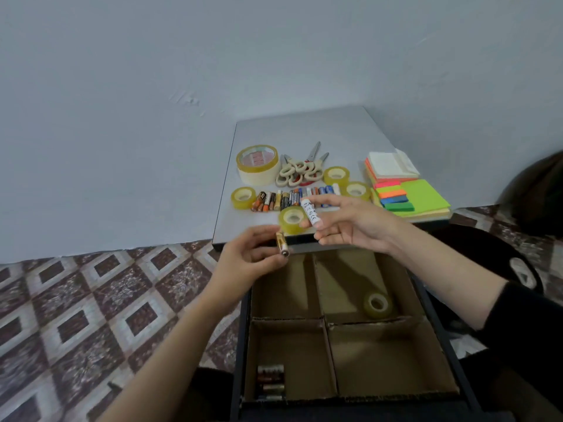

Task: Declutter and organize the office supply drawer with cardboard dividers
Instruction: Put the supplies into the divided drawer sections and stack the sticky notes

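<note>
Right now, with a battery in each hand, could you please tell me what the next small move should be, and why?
Probably lower the left hand with its gold battery into the drawer's near-left compartment: batteries already lie there, and the tape roll has the far-right one. The right hand's white battery could follow.

The near right compartment (390, 360) is open from above — cardboard dividers (330, 357) wall its sides. Batteries (270, 380) and a tape roll (377, 305) occupy two others.

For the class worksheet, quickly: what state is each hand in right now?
Left hand: closed, holding a gold battery in its fingertips.
Right hand: closed, pinching a white battery.
</note>
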The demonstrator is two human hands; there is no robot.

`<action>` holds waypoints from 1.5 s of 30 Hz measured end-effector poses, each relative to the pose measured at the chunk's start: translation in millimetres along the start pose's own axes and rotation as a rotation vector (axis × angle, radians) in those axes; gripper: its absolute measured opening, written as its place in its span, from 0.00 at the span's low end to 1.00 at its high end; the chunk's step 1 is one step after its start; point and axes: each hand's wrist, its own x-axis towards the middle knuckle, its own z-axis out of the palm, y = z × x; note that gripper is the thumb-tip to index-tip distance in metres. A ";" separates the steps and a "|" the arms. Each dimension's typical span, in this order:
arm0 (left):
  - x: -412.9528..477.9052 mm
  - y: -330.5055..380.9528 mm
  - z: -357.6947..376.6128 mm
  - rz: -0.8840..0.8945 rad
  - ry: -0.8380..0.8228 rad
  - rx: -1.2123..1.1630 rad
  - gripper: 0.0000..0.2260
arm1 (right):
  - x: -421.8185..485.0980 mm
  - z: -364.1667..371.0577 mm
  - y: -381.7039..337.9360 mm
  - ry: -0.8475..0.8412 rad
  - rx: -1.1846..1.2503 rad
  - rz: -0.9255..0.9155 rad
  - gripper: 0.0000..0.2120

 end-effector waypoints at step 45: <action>-30.7 -92.9 17.9 -0.256 -0.629 1.351 0.14 | 5.0 -32.5 126.0 0.139 -0.256 0.198 0.13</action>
